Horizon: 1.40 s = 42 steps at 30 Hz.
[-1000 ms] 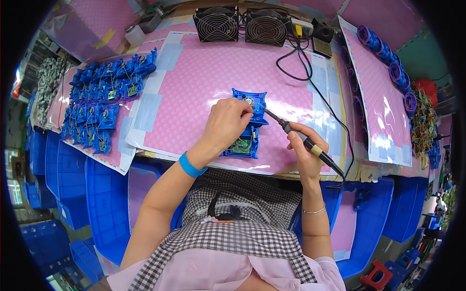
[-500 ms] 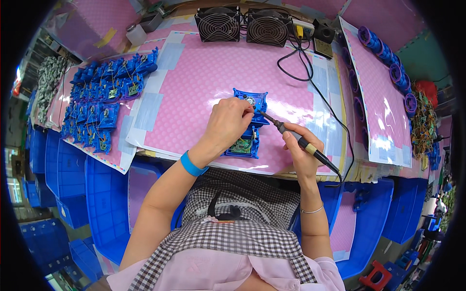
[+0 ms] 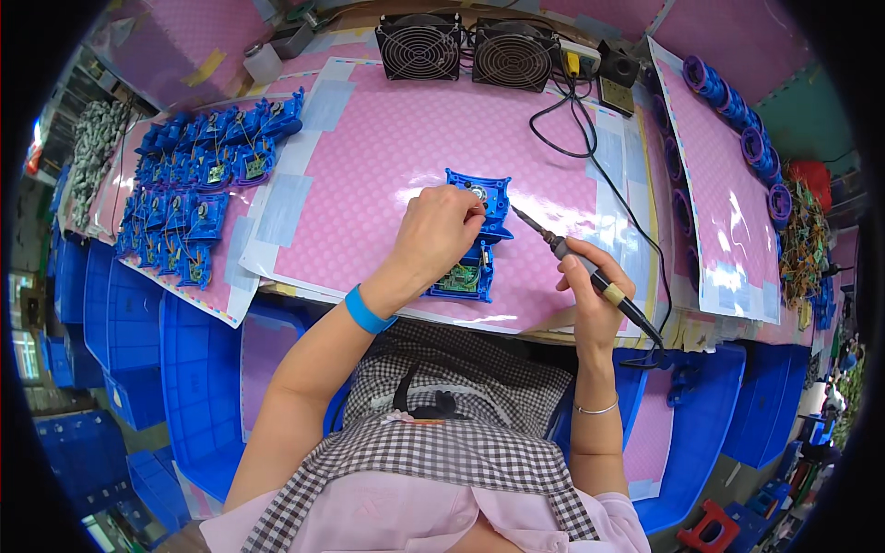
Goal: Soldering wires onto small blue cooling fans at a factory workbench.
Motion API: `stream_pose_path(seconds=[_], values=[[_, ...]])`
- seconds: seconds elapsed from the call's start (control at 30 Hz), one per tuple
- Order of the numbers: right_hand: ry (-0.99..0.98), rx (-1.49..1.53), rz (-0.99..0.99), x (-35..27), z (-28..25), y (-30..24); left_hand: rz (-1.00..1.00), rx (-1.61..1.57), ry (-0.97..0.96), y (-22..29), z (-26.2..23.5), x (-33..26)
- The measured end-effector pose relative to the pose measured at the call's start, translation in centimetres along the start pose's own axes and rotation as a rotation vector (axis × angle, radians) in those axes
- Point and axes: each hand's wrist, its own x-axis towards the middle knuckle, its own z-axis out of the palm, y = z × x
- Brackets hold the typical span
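Note:
My left hand (image 3: 437,232) is closed over the left part of a blue plastic housing (image 3: 496,189), its fingertips pinched near a round metallic part. Those fingers hide whatever they grip. Toward me, joined to or touching that piece, lies a second blue shell with a green circuit board (image 3: 458,277) in it. In my right hand (image 3: 595,290) is a soldering iron (image 3: 557,243), gripped like a pen. Its tip points up and left and stands apart from the housing, just to the right of it.
Rows of similar blue housings (image 3: 205,217) with wires lie at the left. Two black fans (image 3: 419,48) stand at the back, near a soldering stand (image 3: 616,92). The iron's black cord (image 3: 636,221) crosses the right side. Blue and purple rings (image 3: 754,143) line the right board.
The soldering iron has drawn back to the right and slightly down, its tip leaving the housing. My left hand stays nearly where it was.

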Motion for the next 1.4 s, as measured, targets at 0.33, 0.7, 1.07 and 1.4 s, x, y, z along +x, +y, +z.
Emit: stream_pose_path(seconds=[0.33, 0.7, 1.07, 1.4], values=[[0.008, -0.002, 0.008, -0.3, -0.2, -0.1, -0.006, -0.062, 0.086, 0.1, -0.9, -0.5], [-0.016, 0.042, -0.037, 0.2, 0.7, -0.4, -0.044, -0.100, 0.332, -0.1, -2.9, -4.0], [-0.084, 0.022, -0.077, 0.2, 2.9, 1.2, -0.082, -0.118, 0.252, -0.1, -0.5, -1.5], [-0.092, -0.049, -0.163, 0.4, 2.9, 2.2, -0.068, -0.034, 0.194, -0.4, -0.3, -1.6]])
